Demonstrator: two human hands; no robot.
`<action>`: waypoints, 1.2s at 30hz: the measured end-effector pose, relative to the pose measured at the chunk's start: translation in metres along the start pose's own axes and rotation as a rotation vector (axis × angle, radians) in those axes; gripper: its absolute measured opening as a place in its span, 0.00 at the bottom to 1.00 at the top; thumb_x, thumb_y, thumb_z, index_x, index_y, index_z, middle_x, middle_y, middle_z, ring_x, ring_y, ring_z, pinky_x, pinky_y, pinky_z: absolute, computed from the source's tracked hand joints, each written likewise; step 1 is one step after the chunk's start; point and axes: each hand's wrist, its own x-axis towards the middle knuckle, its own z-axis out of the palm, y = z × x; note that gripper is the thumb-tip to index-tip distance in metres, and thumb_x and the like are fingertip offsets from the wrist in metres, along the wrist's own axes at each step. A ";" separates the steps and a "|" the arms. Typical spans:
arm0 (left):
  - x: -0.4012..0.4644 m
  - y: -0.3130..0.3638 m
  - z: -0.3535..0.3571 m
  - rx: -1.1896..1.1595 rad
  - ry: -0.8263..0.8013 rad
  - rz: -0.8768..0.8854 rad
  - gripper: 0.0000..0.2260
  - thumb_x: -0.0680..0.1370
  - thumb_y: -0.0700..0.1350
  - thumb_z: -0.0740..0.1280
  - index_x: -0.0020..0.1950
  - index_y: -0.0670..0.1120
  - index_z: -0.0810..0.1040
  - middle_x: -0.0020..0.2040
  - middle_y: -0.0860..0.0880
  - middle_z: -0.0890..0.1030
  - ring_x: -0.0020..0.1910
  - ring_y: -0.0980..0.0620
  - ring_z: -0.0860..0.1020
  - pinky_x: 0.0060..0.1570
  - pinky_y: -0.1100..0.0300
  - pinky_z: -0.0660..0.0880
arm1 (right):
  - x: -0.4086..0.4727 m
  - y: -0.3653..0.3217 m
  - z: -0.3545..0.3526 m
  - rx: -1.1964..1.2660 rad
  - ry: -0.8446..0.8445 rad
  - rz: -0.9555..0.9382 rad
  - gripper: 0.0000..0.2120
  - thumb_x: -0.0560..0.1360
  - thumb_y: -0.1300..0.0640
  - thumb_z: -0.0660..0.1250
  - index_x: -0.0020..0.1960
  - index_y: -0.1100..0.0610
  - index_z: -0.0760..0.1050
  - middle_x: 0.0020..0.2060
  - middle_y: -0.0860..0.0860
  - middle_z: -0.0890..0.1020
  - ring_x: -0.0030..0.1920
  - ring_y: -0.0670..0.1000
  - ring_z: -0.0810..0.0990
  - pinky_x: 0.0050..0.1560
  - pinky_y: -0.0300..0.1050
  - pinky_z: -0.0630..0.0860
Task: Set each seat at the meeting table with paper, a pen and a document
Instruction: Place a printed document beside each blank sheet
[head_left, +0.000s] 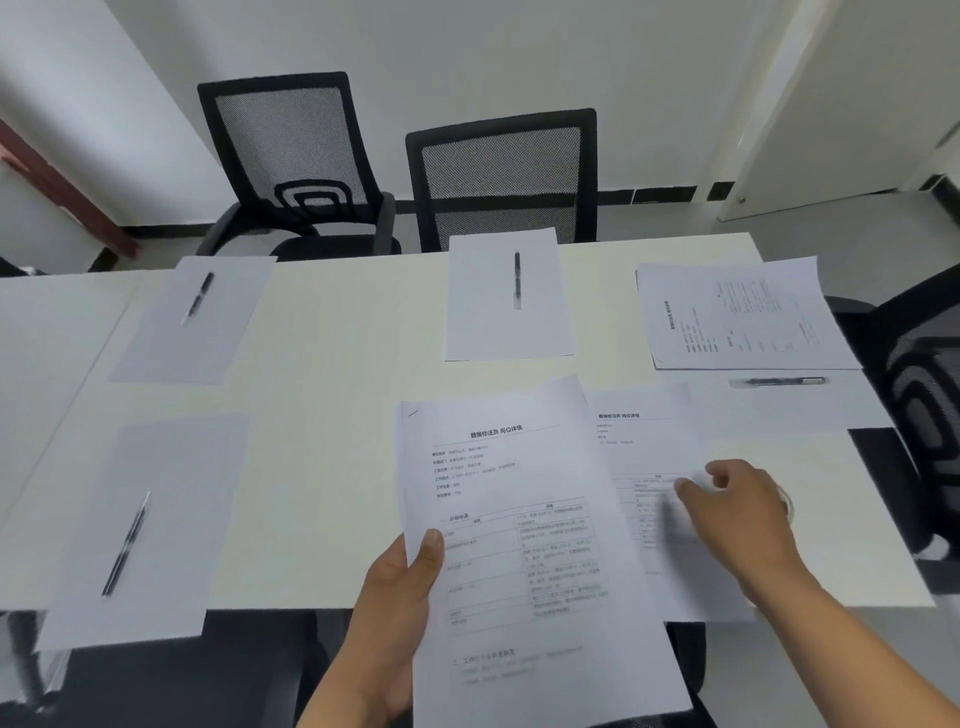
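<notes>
White worktop (337, 364), white walls, mesh chairs (501, 176) at 12 o'clock. Blank sheets with pens (517, 278) at 11, 12, 8. Left hand (400, 613) gripping document stack (524, 545); right hand (737, 506), fingers loosely curled, touching document (644, 447) at 3.

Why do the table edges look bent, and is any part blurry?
Head view: the wide-angle lens bows the table edges and tilts the chairs. The right hand is smeared by motion. The document in the left hand reads sharper near its top. Lighting is soft and even.
</notes>
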 end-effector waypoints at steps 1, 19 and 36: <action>-0.002 0.002 0.000 -0.005 -0.002 0.005 0.15 0.87 0.49 0.65 0.71 0.45 0.83 0.63 0.38 0.88 0.60 0.32 0.87 0.65 0.30 0.80 | -0.006 -0.004 0.000 0.046 -0.012 -0.012 0.19 0.82 0.50 0.72 0.68 0.59 0.77 0.63 0.55 0.80 0.60 0.56 0.78 0.55 0.51 0.73; -0.051 0.050 -0.024 -0.020 -0.059 0.156 0.15 0.86 0.49 0.65 0.70 0.47 0.83 0.62 0.40 0.88 0.59 0.35 0.88 0.59 0.37 0.83 | -0.117 -0.125 -0.007 0.506 -0.357 -0.178 0.26 0.83 0.40 0.68 0.45 0.62 0.68 0.37 0.55 0.68 0.37 0.57 0.65 0.45 0.49 0.70; -0.136 0.091 -0.055 0.101 -0.022 0.350 0.14 0.90 0.49 0.63 0.68 0.47 0.84 0.61 0.43 0.89 0.59 0.38 0.88 0.64 0.33 0.82 | -0.188 -0.171 -0.030 0.463 -0.443 -0.340 0.18 0.78 0.46 0.73 0.56 0.60 0.77 0.55 0.62 0.85 0.51 0.66 0.87 0.53 0.63 0.83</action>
